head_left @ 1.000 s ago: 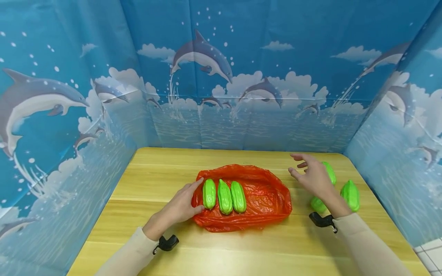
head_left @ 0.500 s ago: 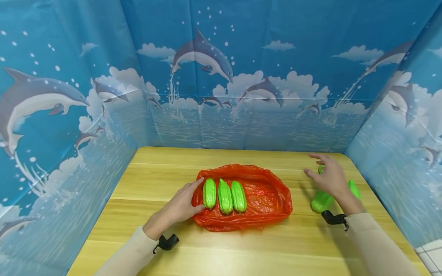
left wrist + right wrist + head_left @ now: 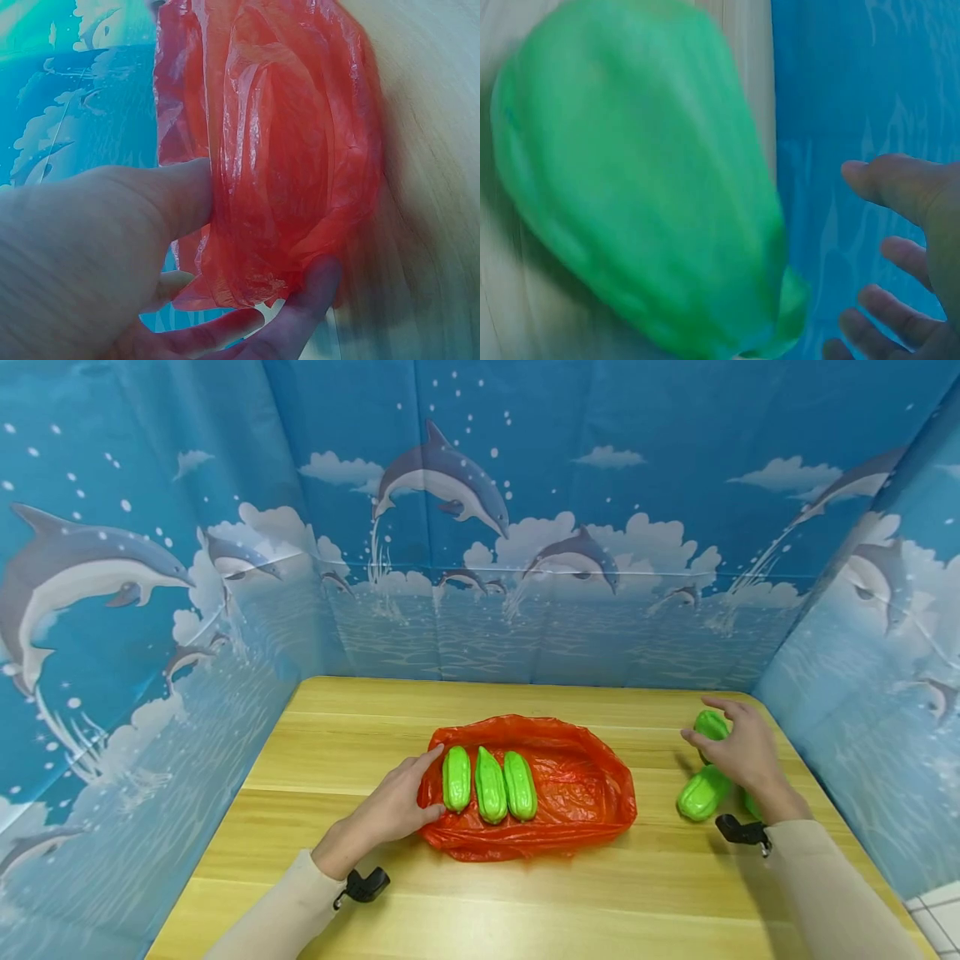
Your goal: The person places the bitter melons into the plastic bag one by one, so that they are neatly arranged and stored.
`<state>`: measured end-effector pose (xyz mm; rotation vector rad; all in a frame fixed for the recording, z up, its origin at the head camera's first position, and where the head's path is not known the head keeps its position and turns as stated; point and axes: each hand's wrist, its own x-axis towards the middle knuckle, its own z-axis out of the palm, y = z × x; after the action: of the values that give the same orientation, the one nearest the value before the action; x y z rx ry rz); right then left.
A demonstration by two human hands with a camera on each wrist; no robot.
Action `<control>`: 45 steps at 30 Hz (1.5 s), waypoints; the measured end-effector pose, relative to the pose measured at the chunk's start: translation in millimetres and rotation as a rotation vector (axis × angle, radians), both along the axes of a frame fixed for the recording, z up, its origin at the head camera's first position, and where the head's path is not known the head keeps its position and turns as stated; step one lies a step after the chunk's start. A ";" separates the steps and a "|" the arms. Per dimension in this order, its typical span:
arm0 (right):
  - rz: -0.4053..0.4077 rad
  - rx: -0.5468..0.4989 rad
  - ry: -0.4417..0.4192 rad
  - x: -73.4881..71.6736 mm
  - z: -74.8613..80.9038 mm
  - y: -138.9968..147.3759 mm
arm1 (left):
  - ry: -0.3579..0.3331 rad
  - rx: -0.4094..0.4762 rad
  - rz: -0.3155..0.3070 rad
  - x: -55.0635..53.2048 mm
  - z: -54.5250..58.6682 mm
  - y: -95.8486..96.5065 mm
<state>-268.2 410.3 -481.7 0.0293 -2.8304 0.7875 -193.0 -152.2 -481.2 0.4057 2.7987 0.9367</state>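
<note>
At the left end of a red plastic bag (image 3: 577, 777), my left hand (image 3: 390, 806) holds the bag's side, thumb and fingers spread along it. In the left wrist view the thumb lies against the crinkled film and the fingertips touch its lower end. Inside the bag, three green ridged gourds (image 3: 491, 785) lie side by side. My right hand (image 3: 750, 756) hovers over more such gourds, fingers apart and holding nothing. One gourd (image 3: 711, 725) shows beyond its thumb and another gourd (image 3: 703, 793) below; a third is mostly hidden. The right wrist view shows a gourd (image 3: 645, 172) large and close.
The wooden table (image 3: 337, 743) carries everything. Blue dolphin-printed cloth (image 3: 570, 635) hangs behind it and on both sides. A black wrist camera (image 3: 367, 887) sits below the left hand, and another camera (image 3: 741, 831) below the right one.
My right hand has moved to the right, away from the bag and over the loose gourds. The left hand and the bag stay as they were.
</note>
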 end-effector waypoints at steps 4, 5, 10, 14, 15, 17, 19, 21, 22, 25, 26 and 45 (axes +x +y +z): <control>-0.026 0.019 -0.024 -2.9 -4.8 9.3 | 0.002 0.002 -0.002 -0.1 1.0 0.3; -0.029 0.026 -0.030 -3.7 -5.9 11.4 | 0.001 0.004 -0.002 0.0 1.2 0.4; -0.035 0.048 -0.063 -6.7 -10.4 19.4 | -0.003 0.009 -0.001 0.8 2.7 1.3; -0.041 0.057 -0.086 -7.8 -12.6 23.1 | -0.002 0.007 0.000 1.4 3.8 2.2; -0.042 0.061 -0.087 -8.2 -13.2 24.0 | -0.002 0.007 0.000 1.4 3.9 2.4; -0.044 0.070 -0.087 -9.1 -13.8 24.7 | -0.003 0.007 0.001 1.6 3.8 2.4; -0.044 0.074 -0.085 -10.2 -14.0 25.3 | -0.005 0.009 0.004 1.7 3.7 2.3; -0.046 0.075 -0.082 -11.2 -13.7 25.6 | -0.007 0.007 0.004 1.7 3.3 2.4; -0.048 0.075 -0.083 -11.5 -13.5 25.7 | -0.006 0.007 0.004 1.7 3.2 2.5; -0.053 0.067 -0.092 -11.7 -13.0 26.1 | -0.009 0.004 0.004 1.6 2.6 2.5; -0.056 0.061 -0.093 -11.6 -13.0 26.2 | -0.009 0.003 0.004 1.7 2.4 2.4; -0.099 0.013 -0.093 -9.9 -10.8 20.8 | -0.019 0.010 0.005 3.4 6.0 2.4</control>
<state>-278.1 431.0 -492.5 -0.1481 -2.8982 0.7677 -189.7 -149.8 -475.2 0.3892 2.7808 0.9512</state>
